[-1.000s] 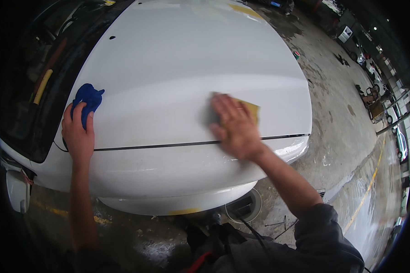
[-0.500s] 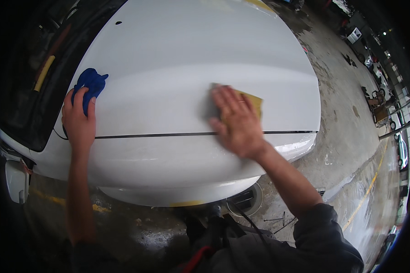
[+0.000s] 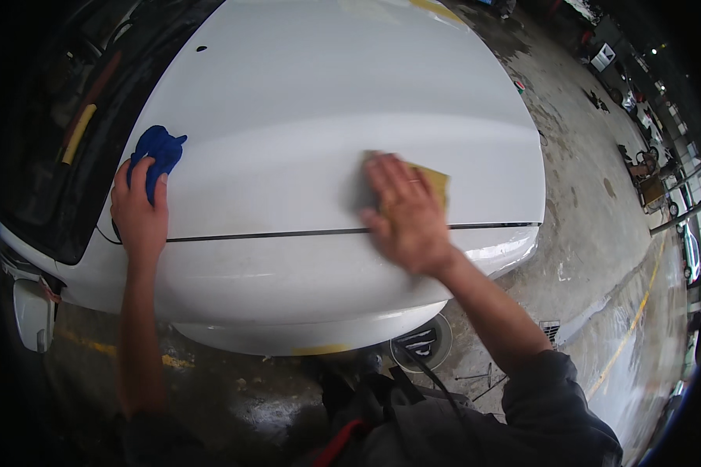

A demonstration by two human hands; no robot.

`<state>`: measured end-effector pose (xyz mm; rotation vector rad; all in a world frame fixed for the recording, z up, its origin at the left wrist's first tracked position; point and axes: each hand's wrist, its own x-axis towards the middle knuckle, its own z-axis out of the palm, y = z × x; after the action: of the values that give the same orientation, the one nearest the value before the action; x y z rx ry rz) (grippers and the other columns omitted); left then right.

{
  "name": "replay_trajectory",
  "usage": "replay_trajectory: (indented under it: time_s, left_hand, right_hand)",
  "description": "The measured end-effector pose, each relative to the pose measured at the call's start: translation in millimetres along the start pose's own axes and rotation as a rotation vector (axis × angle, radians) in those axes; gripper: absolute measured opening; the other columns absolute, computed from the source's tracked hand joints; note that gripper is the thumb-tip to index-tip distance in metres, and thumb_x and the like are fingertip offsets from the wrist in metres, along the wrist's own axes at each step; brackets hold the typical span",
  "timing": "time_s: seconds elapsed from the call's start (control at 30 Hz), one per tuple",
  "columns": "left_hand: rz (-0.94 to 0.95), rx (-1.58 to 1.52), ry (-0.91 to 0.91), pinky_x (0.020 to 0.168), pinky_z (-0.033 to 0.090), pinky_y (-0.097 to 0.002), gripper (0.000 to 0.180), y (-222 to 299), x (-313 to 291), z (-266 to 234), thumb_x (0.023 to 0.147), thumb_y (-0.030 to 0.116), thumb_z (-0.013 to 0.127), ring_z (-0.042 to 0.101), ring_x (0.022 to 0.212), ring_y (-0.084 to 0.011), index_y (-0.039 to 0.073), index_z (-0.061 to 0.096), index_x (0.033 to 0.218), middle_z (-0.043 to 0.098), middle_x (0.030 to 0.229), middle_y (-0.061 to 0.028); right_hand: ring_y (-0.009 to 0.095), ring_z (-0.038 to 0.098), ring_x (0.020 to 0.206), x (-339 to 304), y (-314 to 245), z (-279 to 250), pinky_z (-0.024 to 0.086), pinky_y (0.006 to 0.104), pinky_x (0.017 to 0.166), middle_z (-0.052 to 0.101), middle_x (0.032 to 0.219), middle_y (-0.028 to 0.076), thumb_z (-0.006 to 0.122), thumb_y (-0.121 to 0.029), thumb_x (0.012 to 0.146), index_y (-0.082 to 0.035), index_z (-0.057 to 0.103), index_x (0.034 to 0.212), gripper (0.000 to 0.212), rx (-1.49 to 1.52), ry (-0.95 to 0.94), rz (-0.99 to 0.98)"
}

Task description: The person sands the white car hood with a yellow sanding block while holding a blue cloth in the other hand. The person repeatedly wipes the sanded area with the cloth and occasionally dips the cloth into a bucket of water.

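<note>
My left hand (image 3: 142,214) rests at the windscreen end of a white car bonnet (image 3: 327,86), its fingers closed round a bunched blue cloth (image 3: 158,148). Farther right, my right hand (image 3: 409,218) lies palm down, pressing a yellow sheet that looks like sandpaper (image 3: 436,184) against the bonnet. Only the sheet's right part shows beside the fingers; the hand covers most of it. Motion blurs the fingertips. Just below both hands runs the dark gap (image 3: 288,234) between bonnet and wing.
A round bucket (image 3: 420,342) with dark liquid stands on the floor by the wing, a dark hose or cable (image 3: 444,389) passing near it. The wing mirror (image 3: 33,315) juts out at left. A floor drain (image 3: 550,331) lies right of my right forearm; other cars stand far right.
The picture has shifted slightly, with the bonnet's far left part and the cloth sitting a little lower. My right hand is blurred in both frames, with the sheet still under it.
</note>
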<state>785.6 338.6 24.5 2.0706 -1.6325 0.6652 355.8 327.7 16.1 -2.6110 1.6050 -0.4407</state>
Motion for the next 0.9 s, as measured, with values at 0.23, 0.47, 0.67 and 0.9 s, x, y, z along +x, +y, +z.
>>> replay_trajectory:
  time_s: [0.23, 0.47, 0.67, 0.9]
  left_hand:
    - [0.075, -0.151, 0.085, 0.101, 0.054, -0.0491, 0.041, 11.8, 9.6, -2.2, 0.096, 0.037, 0.081, 0.064, 0.123, -0.0391, 0.011, 0.068, 0.125, 0.06, 0.139, -0.0174]
    - [0.22, -0.319, 0.106, 0.07, 0.058, -0.047, 0.024, 76.1, -4.9, -12.7, 0.083, 0.025, 0.086, 0.07, 0.084, -0.0352, 0.01, 0.068, 0.088, 0.064, 0.101, -0.0085]
    - [0.334, -0.395, 0.05, 0.063, 0.055, -0.0462, 0.021, 140.4, 0.8, -14.5, 0.081, 0.019, 0.083, 0.068, 0.077, -0.0353, 0.009, 0.065, 0.082, 0.063, 0.095, -0.0082]
    - [0.324, -0.411, 0.153, 0.061, 0.056, -0.0427, 0.027, 122.0, -10.5, -13.1, 0.08, 0.024, 0.087, 0.068, 0.076, -0.0298, 0.012, 0.063, 0.079, 0.062, 0.094, -0.006]
  right_hand:
    - [0.03, 0.027, 0.163, 30.4, -62.8, 23.2, 0.019, 0.0474, 0.134, 0.032, 0.175, 0.013, 0.036, -0.05, 0.113, -0.004, 0.037, 0.165, 0.07, 0.145, -0.01, -0.362]
    - [0.032, 0.028, 0.163, -20.6, 66.5, -4.4, 0.018, 0.0481, 0.133, 0.035, 0.173, 0.014, 0.042, -0.042, 0.112, -0.004, 0.036, 0.166, 0.066, -0.002, 0.094, 0.125]
    - [0.03, 0.027, 0.163, 17.8, -27.3, 2.6, 0.017, 0.0465, 0.134, 0.035, 0.174, 0.014, 0.039, -0.047, 0.112, -0.005, 0.037, 0.165, 0.067, 0.036, -0.001, -0.151]
    - [0.034, 0.027, 0.163, -18.1, 62.1, 0.1, 0.021, 0.0517, 0.131, 0.034, 0.174, 0.015, 0.045, -0.043, 0.11, -0.006, 0.035, 0.167, 0.069, -0.077, 0.128, 0.266]
